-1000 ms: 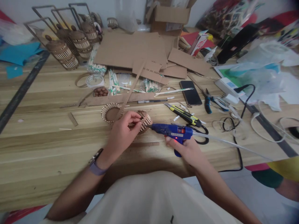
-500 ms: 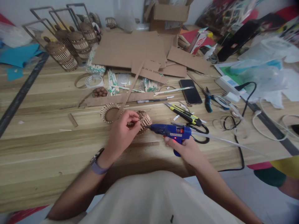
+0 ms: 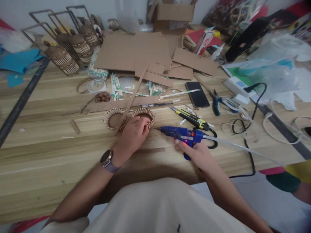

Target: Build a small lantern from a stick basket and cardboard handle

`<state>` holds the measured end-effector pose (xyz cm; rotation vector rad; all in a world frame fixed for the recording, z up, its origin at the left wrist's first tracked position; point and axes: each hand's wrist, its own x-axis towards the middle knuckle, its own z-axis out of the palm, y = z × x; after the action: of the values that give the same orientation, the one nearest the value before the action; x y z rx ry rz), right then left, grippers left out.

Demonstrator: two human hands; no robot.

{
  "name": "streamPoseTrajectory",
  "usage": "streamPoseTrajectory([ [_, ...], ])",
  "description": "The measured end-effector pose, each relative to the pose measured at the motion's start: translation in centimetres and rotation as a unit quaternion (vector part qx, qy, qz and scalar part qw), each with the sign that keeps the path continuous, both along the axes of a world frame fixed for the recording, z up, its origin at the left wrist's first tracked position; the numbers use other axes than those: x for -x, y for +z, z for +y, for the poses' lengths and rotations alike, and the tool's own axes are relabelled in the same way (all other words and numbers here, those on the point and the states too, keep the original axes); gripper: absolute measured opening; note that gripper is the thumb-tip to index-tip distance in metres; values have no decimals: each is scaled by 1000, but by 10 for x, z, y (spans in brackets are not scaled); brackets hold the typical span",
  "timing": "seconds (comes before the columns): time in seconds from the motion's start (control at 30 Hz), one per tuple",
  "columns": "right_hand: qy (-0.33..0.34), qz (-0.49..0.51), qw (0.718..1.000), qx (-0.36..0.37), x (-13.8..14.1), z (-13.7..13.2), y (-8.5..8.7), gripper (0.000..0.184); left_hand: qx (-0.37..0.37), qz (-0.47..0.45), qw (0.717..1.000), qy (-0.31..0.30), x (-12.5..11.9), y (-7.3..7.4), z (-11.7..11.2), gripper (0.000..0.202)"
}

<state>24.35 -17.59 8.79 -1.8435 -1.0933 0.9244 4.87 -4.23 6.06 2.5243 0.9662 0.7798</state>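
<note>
Glue gun (image 3: 182, 133) drawn back, slatted cup (image 3: 143, 112) now level

Both are toward the table's (image 3: 36, 161) front edge: the right hand (image 3: 198, 151) wraps the gun, nozzle (image 3: 157, 128) clear, probably avoiding drips; the left hand (image 3: 134, 135) curls over the cup's rim, seemingly steadying it, whether pinching unclear.

The wooden table (image 3: 48, 171) bears two baskets (image 3: 143, 112) side by side. Behind them lie a pen (image 3: 156, 105), a tape roll (image 3: 89, 86) and cardboard (image 3: 128, 48); to their right, a cutter (image 3: 190, 118), a phone (image 3: 199, 99) and pliers (image 3: 215, 106).
</note>
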Motion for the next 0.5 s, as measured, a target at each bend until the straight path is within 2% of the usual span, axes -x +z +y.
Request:
streamPoseTrajectory([
  [0.17,-5,7,1000,-2,-3,0,-3,30,-59,34,998,-11,2,-13,1,16],
  [0.33,-3,3,1000,-4,-4,-2,-8,32,-97,2,995,-22,3,-16,0,19],
  [0.5,-5,5,1000,-23,-4,-3,-8,30,-96,-13,995,-18,1,-18,0,19],
])
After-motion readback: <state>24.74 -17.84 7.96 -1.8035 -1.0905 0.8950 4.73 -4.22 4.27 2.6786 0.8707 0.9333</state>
